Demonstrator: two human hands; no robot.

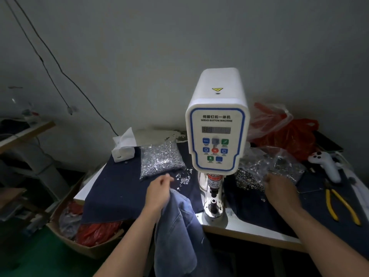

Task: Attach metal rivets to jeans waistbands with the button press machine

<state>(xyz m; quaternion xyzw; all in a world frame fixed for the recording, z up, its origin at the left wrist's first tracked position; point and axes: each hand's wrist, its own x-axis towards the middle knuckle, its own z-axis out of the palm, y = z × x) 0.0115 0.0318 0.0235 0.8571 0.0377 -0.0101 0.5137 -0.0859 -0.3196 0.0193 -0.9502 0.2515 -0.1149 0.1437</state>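
Obscuring much of the scene is the low light, and detail is being lost at the left, where shelving and a cardboard box (65, 232) of red and grey bags are only dimly being made out. The digits on the button press machine (217, 124) display are being blurred beyond reading, though "SERVO BUTTON MACHINE" is being shown clearly on its white and blue front. The jeans (177, 232), faded blue denim, are being held at the near table edge, just left of the machine's lower die (214, 201), and are being cut off by the lower frame edge; the waistband cannot be told apart from the rest of the cloth. The left hand (159, 191) is being seen from the back with fingers curled, and the upper edge of the denim is being gripped beneath it. The right hand (279, 188) is being held over the dark cloth beside a pile of metal rings (247, 181); its fingertips are being hidden by the hand itself, so whether anything is being pinched cannot be told. A clear bag of silvery rivets (161, 158) is being seen lying behind the left hand, with loose pieces (183, 177) scattered near it. Yellow-handled pliers (339, 204) are being seen lying at the right, near a white controller (325, 162).
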